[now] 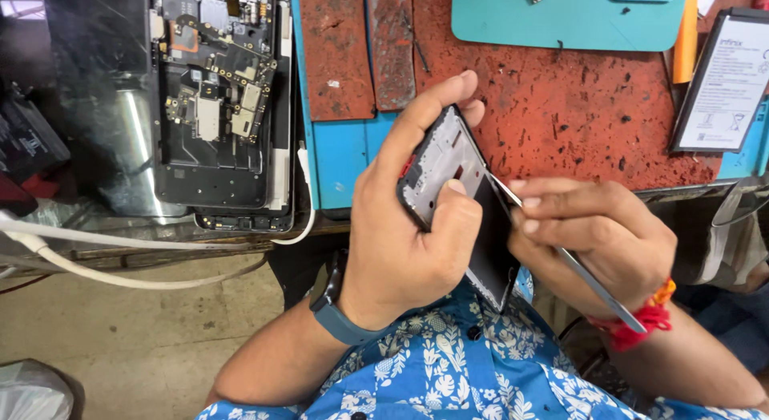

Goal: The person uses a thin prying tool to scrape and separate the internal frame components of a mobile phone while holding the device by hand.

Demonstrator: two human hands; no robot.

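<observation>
Metal tweezers against phone frame

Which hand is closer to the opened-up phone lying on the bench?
Left. The left hand sits just right of the opened phone; the right hand is farther right, beyond the phone frame.

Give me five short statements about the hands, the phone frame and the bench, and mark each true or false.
1. The left hand grips a phone frame. True.
2. The right hand is empty. False: it holds a thin metal tool with its tip at the frame's edge.
3. An opened phone with bare circuit boards lies on the bench. True.
4. The teal back cover sits in the person's lap. False: it lies on the red mat.
5. The left wrist wears a blue-grey band. True.
</observation>
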